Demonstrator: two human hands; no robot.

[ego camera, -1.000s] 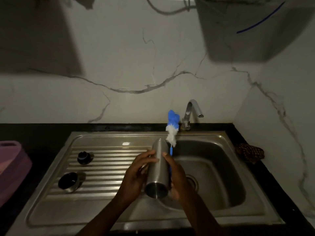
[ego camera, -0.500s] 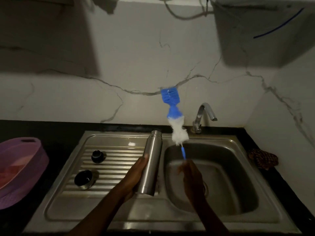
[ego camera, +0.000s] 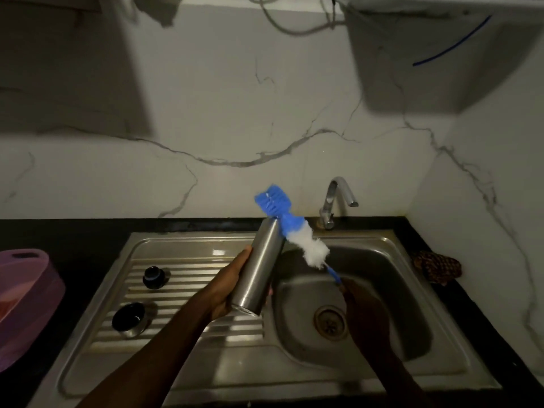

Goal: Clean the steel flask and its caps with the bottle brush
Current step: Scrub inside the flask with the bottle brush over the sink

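Dim light over the steel sink unit (ego camera: pixel 294 375). My left hand (ego camera: pixel 228 290) is wrapped around the lower half of the steel flask (ego camera: pixel 259 266), thumb on the side facing me, other fingers curled behind it and mostly hidden. Flask is lifted clear of the metal, tilted, base toward me and mouth pointing up and away toward the back edge of the unit, over the line where the ribbed drainboard (ego camera: pixel 182 325) meets the basin (ego camera: pixel 376 290). My right hand (ego camera: pixel 365 310) is closed on the lower end of the bottle brush (ego camera: pixel 297 234), above the basin near the drain (ego camera: pixel 331 320); it is too dark to see how the fingers sit on the blue handle. Brush slants up and left: white fluffy section just beside the flask's upper body, blue bristle head at the flask's mouth, whether touching or inserted I cannot tell. Two caps on the drainboard, left of the flask and well apart from it: small dark cap (ego camera: pixel 154 276) toward the back, larger cup-like cap (ego camera: pixel 131 319) nearer the front, open side up. Tap (ego camera: pixel 334 201) stands at the back edge behind the basin. Patterned cloth (ego camera: pixel 435 266) on the black counter by the right edge. Pink tub (ego camera: pixel 26 301) at the far left.
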